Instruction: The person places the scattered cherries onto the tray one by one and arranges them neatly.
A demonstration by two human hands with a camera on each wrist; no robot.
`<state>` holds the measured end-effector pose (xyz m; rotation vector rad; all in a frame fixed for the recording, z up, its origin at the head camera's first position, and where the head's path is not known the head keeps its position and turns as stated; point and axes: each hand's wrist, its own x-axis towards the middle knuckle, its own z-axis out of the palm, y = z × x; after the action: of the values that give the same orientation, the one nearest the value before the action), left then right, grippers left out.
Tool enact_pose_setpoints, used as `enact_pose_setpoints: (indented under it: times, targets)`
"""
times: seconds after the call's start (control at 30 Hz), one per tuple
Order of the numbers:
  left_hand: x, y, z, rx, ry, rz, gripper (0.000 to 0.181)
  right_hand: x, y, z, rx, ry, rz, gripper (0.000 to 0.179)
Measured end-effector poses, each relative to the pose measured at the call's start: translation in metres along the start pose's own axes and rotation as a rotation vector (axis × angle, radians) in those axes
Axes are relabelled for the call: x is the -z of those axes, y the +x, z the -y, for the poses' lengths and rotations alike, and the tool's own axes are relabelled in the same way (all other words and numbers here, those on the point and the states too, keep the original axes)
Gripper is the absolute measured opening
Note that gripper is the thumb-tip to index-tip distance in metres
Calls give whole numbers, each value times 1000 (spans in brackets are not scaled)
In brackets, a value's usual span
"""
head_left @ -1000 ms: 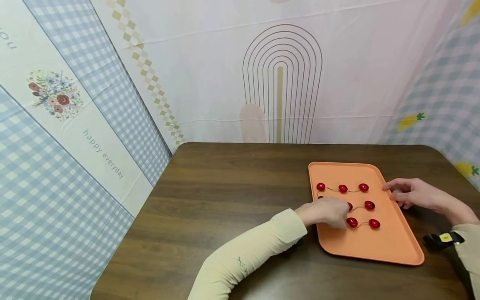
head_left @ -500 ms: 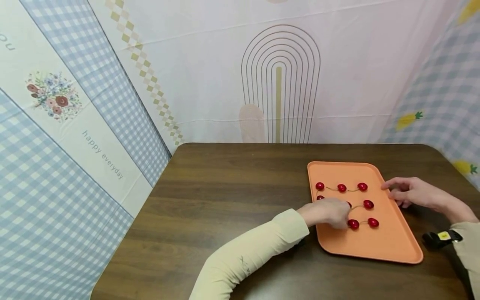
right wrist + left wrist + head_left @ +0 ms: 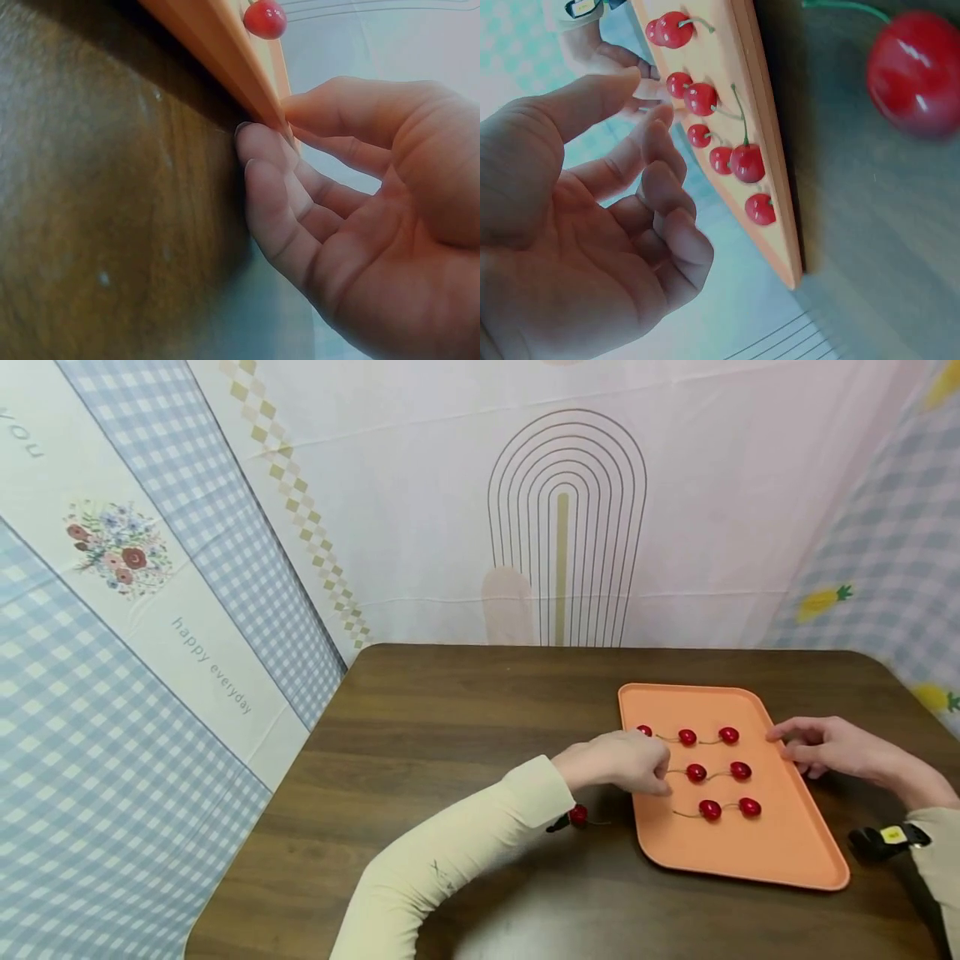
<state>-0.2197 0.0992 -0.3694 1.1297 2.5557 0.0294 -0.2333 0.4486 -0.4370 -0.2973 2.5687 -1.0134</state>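
Observation:
My left hand (image 3: 630,760) hovers over the left rim of the orange tray (image 3: 738,856), fingers loosely bent. In the left wrist view that hand (image 3: 607,202) holds nothing; its thumb stands apart from the fingers. On the tray lie several red cherries with stems, in rows, such as a front cherry (image 3: 709,810) and a middle one (image 3: 696,772). The left hand partly covers a back-left cherry (image 3: 644,731). At the tray's right edge my right hand (image 3: 840,747) grips the rim, the thumb on top and the bent fingers (image 3: 266,202) against its outer side.
A loose cherry (image 3: 577,815) lies on the brown wooden table (image 3: 450,727), left of the tray and beside my left sleeve (image 3: 465,843). A black wrist strap (image 3: 877,839) is by my right cuff. Patterned cloth (image 3: 420,510) hangs behind the table.
My left hand has moved left and a little back, off the front row, uncovering a cherry's stem. The cherry on the table has come into view. The right hand stays at the rim.

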Motion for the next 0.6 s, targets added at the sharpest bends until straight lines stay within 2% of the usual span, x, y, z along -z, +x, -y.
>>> enact_pose_setpoints:
  times: [0.13, 0.33, 0.4, 0.6]
  targets:
    - [4, -12, 6, -18, 10, 3, 22, 1, 1, 0, 16, -4, 3, 37]
    - [3, -26, 15, -42, 70, 9, 21, -1, 1, -2, 24, -3, -4, 35]
    - [1, -31, 19, -36, 80, 28, 23, -1, 2, -2, 18, -5, -8, 36]
    - [-6, -43, 30, -25, 37, 76, 17, 0, 2, 1, 6, 1, -8, 36]
